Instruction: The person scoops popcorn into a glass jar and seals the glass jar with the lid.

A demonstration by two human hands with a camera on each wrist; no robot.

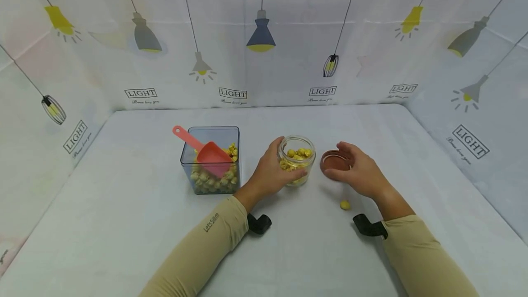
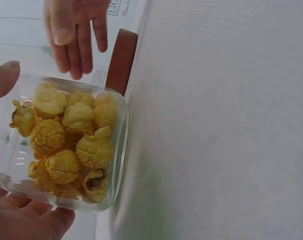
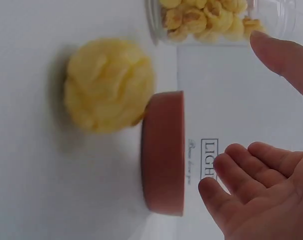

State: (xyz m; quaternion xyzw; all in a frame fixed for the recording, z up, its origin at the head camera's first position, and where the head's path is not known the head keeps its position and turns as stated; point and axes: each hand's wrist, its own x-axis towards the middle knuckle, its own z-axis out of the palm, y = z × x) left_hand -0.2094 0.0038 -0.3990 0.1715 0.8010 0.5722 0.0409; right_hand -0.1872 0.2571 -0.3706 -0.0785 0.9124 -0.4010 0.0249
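Observation:
A clear glass jar (image 1: 296, 162) holding yellow popcorn (image 2: 64, 150) stands without its lid on the white table. My left hand (image 1: 274, 168) grips the jar from its left side, thumb in front and fingers behind. To the right of the jar, a reddish-brown round lid (image 1: 335, 163) lies on the table, its hollow side up. My right hand (image 1: 359, 168) hovers over the lid's right edge with fingers and thumb spread. In the right wrist view, a gap shows between those fingertips (image 3: 211, 192) and the lid (image 3: 164, 155).
A bluish see-through square container (image 1: 214, 133) of popcorn stands left of the jar, with a pink scoop (image 1: 210, 155) resting in it. One loose popcorn piece (image 1: 344, 205) lies on the table (image 1: 305, 251) near my right wrist. A lamp-printed cloth (image 1: 288, 68) hangs behind.

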